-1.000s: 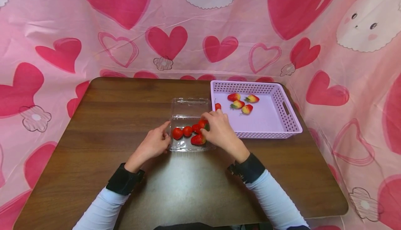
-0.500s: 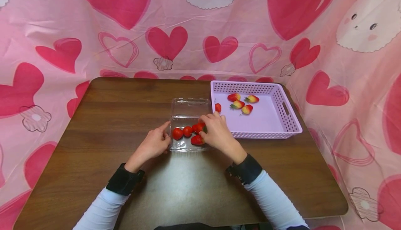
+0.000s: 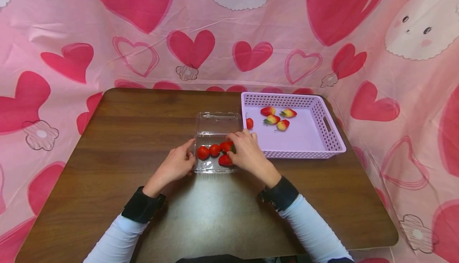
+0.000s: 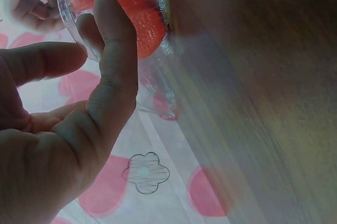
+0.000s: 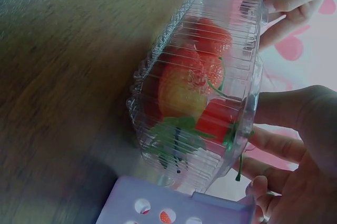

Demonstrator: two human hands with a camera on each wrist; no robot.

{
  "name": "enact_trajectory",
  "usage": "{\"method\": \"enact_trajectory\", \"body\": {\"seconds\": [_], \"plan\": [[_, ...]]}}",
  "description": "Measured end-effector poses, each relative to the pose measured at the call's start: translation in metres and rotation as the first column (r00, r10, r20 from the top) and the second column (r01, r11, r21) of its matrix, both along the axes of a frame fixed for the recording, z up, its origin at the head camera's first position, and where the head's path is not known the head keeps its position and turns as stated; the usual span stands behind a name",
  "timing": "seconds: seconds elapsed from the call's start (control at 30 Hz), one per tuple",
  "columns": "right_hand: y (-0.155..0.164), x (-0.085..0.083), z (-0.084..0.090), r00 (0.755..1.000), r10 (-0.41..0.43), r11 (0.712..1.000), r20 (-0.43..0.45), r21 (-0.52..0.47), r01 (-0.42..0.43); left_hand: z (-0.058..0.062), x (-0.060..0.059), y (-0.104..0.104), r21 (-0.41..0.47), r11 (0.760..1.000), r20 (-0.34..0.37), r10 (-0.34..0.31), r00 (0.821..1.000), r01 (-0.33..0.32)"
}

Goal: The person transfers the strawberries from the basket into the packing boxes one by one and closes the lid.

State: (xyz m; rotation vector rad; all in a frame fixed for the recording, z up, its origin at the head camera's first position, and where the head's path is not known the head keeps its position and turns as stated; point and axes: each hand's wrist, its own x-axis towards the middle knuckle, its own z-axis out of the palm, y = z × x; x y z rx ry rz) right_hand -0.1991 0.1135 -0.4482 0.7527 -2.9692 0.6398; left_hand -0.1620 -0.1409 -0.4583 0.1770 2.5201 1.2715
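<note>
A clear plastic clamshell box (image 3: 209,169) lies with its lid (image 3: 218,121) folded back, several red strawberries inside. My left hand (image 3: 176,161) is at the box's left side, index finger extended along the wall and thumb by the rim in the left wrist view. My right hand (image 3: 247,151) reaches over the right rim and holds a red strawberry (image 5: 218,119) with a green stem between thumb and fingers, low in the box. Beside it lies another strawberry (image 3: 225,160). Two round red strawberries, one the leftmost strawberry (image 3: 203,152), sit on the left.
A lilac perforated basket (image 3: 301,139) stands right behind my right hand, close to the box. Several red-and-yellow strawberries (image 3: 282,125) lie in it, plus a red one (image 3: 249,123) by its left wall. The brown table (image 3: 125,135) meets a pink heart-patterned cloth (image 3: 215,55).
My right hand has moved slightly left and settled lower in the box with the strawberry, nearer the others. The left hand has stayed put.
</note>
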Motion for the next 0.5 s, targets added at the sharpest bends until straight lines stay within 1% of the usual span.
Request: {"method": "enact_trajectory", "body": {"seconds": [0.3, 0.5], "plan": [[-0.0032, -0.0001, -0.0024, 1.000, 0.020, 1.000, -0.023, 0.004, -0.019, 0.0016, 0.0006, 0.0005, -0.001, 1.000, 0.009, 0.004, 1.000, -0.004], [-0.0040, -0.0002, -0.0045, 0.999, 0.027, 1.000, -0.023, 0.011, -0.026, 0.0017, 0.0003, 0.0008, -0.008, 1.000, 0.015, 0.001, 1.000, -0.001]]}}
